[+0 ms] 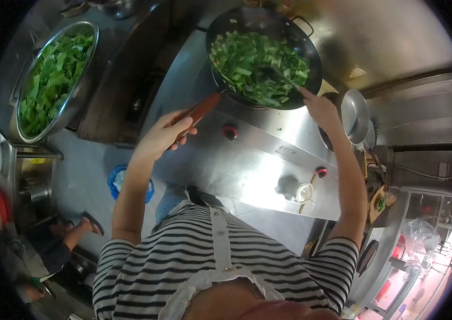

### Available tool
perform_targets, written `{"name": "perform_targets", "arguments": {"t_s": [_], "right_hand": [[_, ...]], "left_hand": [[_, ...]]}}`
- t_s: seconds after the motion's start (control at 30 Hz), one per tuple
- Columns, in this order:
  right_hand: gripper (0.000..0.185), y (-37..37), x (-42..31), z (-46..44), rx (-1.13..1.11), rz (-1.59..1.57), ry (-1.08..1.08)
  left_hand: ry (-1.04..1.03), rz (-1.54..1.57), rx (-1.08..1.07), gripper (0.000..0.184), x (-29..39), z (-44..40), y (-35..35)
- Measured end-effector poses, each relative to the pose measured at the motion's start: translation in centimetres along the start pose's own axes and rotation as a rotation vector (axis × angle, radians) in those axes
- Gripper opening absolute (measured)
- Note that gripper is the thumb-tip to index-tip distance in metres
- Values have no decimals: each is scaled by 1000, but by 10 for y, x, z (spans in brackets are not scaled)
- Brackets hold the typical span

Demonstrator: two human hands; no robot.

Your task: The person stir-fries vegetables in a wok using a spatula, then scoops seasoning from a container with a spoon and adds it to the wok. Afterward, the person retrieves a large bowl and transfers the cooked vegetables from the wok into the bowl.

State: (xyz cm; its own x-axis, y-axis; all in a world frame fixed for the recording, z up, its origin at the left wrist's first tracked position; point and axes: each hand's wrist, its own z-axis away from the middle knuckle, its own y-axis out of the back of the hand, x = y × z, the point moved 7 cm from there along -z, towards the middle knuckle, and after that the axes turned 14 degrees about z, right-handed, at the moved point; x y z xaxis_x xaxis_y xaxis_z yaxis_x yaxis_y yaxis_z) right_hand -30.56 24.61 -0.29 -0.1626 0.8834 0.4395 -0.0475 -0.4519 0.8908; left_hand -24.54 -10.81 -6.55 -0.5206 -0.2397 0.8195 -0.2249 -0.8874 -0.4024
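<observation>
Left hand (pixel 168 134) closed around a smooth wooden handle (pixel 203 109), which helps steady the round, dark wok (pixel 315 85) on the brushed-steel stove (pixel 194 149). Farther out, right hand (pixel 323 112) gripping a slim utensil (pixel 289 80), perhaps a spatula, slanted inward to reach chopped greens (pixel 247 56) inside the wok, glossy leaves among pale stems.

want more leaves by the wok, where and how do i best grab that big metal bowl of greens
Probably by the rim, approached from the side facing the wok: left hand and right hand on opposite edges. The metal bowl is wide, shows no handle, and greens fill it, so a one-sided hold might tip it.
</observation>
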Motion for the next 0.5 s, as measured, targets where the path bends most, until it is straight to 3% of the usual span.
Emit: {"name": "perform_targets", "arguments": {"t_s": [0.2, 0.3, 0.33, 0.4, 0.5], "right_hand": [[37, -41, 6, -49, 135, -356, -137], [35, -35, -19, -45, 270, -536, -96], [36, -32, -29, -43, 214, -549, -83], [38, 5, -63, -30, -5, -317, -64], [40, -5, -51, -50, -6, -150, -121]], "left_hand": [[13, -22, 32, 41, 2, 1, 0], [24, -33, 1, 41, 3, 0, -3], [36, -33, 28, 40, 5, 2, -4], [46, -36, 50, 40, 7, 1, -4], [44, -58, 32, 38, 4, 0, -2]]}}
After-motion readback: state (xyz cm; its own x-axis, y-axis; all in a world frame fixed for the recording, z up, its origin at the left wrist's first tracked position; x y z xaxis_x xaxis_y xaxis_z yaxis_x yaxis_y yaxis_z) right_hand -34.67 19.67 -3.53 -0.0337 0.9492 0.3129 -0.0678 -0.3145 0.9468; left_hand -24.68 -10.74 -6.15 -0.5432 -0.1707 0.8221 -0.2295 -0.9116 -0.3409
